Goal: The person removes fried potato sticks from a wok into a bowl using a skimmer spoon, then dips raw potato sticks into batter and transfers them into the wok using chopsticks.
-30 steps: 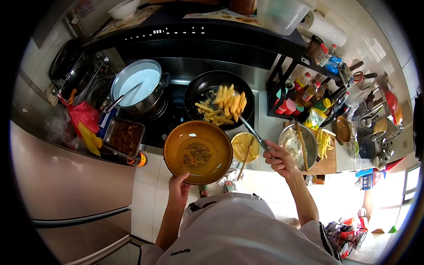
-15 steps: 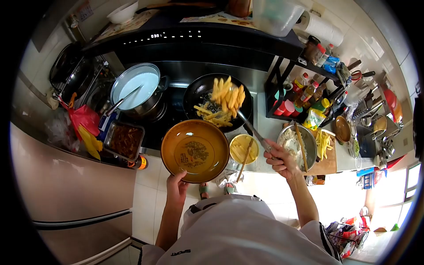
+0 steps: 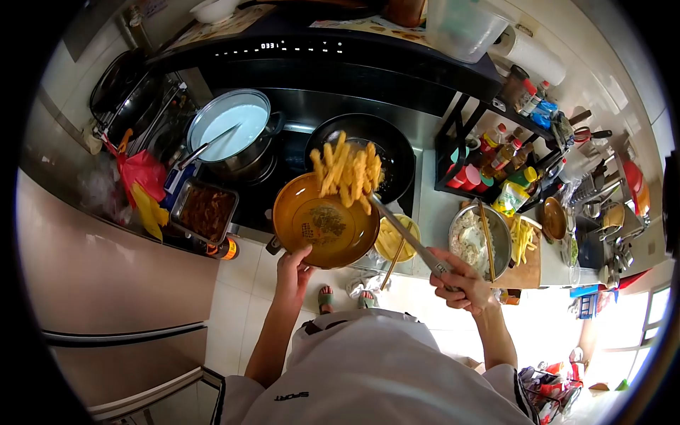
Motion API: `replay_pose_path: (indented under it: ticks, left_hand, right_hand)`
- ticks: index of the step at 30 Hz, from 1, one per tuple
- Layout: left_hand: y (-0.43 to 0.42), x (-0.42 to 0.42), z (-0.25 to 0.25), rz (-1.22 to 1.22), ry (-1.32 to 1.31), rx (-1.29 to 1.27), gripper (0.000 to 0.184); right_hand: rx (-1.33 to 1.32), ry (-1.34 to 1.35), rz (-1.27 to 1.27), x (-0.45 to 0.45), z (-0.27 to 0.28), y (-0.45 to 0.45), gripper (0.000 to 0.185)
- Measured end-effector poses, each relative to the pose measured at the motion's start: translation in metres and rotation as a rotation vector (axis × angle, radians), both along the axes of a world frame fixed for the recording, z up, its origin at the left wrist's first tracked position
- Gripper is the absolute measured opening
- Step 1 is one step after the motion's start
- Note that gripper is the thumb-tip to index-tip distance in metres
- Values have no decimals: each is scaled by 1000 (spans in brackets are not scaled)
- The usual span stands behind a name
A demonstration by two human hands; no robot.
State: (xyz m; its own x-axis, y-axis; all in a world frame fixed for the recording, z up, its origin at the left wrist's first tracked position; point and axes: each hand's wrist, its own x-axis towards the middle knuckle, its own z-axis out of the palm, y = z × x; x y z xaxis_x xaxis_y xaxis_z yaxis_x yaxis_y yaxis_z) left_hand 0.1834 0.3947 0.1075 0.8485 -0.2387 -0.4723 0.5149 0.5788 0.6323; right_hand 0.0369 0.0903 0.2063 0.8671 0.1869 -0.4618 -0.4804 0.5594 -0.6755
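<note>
**Fried strips, one heap, between bowl and pan**

Left hand (image 3: 293,273): clamped on the near rim of an amber bowl (image 3: 292,216), thumb inside. Right hand (image 3: 464,283): closed around a long-handled utensil (image 3: 414,241), its head hidden under fried strips (image 3: 347,170), forward and left of that hand, above the bowl's far edge. Beyond: frying pan (image 3: 401,152). Hazards: a wrist tilt could spill strips outside the rim; a one-sided grip could let the bowl tip.
</note>
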Motion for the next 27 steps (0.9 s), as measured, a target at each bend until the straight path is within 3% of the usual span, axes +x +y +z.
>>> replay_pose_path:
  ticks: [5,8,9,12,15,18,19,22,24,26,27]
  left_hand:
    - [-9,9,-2,12,-31,-30,37]
    - [-12,10,0,27,-45,-60,39]
    - [-13,10,-2,31,-36,-71,39]
    - [-13,13,-15,34,-16,-112,40]
    - [-13,14,-24,28,-23,-151,42]
    - [-13,13,-28,42,-61,-154,41]
    - [-12,12,-31,42,-83,-152,41]
    - [-5,5,-32,30,-136,-160,41]
    - [3,-3,-28,25,-125,-169,42]
    - [13,-17,-24,33,-68,-172,43]
    - [18,-24,-23,41,-51,-151,44]
  right_hand:
    - [-171,-27,109,-10,-11,15,53]
    - [-968,-299,268,-14,-7,23,54]
    - [-1243,-598,186,-11,-10,27,54]
    - [-1352,-670,159,-12,-3,28,50]
    - [-1246,-584,61,-8,9,26,52]
    - [-619,-168,-36,10,16,8,53]
    - [-531,-163,-86,23,11,2,51]
    - [-691,-163,-85,69,-19,-30,49]
    - [-1091,-262,-30,102,-47,-49,50]
    - [-1540,-727,-110,141,-105,-85,52]
    - [-1641,-830,-120,153,-124,-93,52]
